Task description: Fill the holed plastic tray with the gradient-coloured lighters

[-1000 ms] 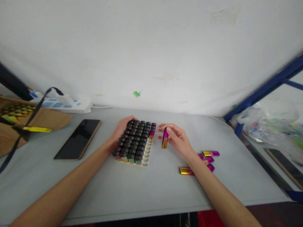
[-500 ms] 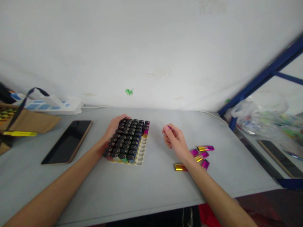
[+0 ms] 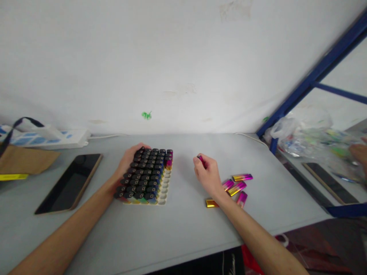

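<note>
A pale tray [image 3: 162, 201] holds rows of upright black-topped pieces [image 3: 145, 172], with uncovered slots down its right side. My left hand [image 3: 128, 160] is wrapped round the far left side of this block. To the right, above the table, my right hand [image 3: 207, 173] is closed on a small purple piece [image 3: 200, 157] whose dark end shows at the fingertips. Several shiny gold-and-purple pieces [image 3: 237, 188] lie loosely on the table beside and partly behind my right wrist.
A dark phone-like slab [image 3: 70, 183] lies at the left, near a brown paper bag [image 3: 28, 158] and a white power strip [image 3: 69, 139]. On the right stand a blue frame [image 3: 304, 89] and clear plastic bags [image 3: 304, 137]. Another person's hand [image 3: 359, 154] shows at the right edge.
The view has shifted, and most things appear further left. My right hand has turned, showing more of the purple piece. Another person's hand has come into view at the right edge.
</note>
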Demonstrator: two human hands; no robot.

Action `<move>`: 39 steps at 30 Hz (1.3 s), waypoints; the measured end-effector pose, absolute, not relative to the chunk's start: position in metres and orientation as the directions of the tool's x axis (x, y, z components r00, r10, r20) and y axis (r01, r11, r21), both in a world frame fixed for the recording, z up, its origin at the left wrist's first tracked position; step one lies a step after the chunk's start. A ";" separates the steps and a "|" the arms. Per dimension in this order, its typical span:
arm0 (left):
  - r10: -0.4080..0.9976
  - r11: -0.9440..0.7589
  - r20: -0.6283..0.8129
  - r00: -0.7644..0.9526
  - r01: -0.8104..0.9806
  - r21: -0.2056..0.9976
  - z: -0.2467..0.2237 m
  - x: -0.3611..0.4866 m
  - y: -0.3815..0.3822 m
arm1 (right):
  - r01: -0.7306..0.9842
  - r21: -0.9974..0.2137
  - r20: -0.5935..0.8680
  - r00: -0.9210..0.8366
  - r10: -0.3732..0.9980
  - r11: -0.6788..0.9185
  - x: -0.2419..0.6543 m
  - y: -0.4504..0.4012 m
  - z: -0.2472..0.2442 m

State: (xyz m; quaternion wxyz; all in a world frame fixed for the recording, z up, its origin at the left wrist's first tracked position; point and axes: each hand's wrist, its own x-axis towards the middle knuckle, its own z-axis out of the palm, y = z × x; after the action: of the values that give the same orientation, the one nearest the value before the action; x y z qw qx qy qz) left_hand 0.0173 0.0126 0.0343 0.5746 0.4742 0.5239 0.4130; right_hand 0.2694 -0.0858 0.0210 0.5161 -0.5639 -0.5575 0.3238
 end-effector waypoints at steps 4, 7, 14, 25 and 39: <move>0.979 0.181 -0.183 0.091 0.029 0.983 0.035 0.017 0.012 | 0.388 -0.909 0.198 0.088 0.976 0.149 0.266 -0.089 0.030; 0.988 0.123 -0.125 0.094 0.034 0.992 0.031 0.016 0.011 | 0.422 -0.880 0.214 -0.057 0.975 0.218 0.264 -0.092 0.036; 0.991 0.028 -0.037 0.128 0.066 0.997 0.028 0.017 0.008 | 0.455 -0.779 0.338 -0.275 0.900 0.432 0.256 -0.088 0.045; 0.991 -0.004 0.002 0.137 0.013 1.000 0.021 0.017 0.010 | 0.632 -0.572 0.384 -0.357 0.852 0.523 0.243 -0.083 0.039; 0.992 0.027 -0.032 0.124 0.041 0.999 0.026 0.016 0.011 | 0.887 -0.232 0.065 -0.396 0.916 0.400 0.240 -0.078 0.050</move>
State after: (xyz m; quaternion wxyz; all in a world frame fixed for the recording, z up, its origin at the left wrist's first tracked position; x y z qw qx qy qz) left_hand 0.0164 0.0109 0.0264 0.5277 0.5324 0.4850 0.4503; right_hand 0.2400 -0.0776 0.0496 0.0912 -0.5417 -0.8317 0.0802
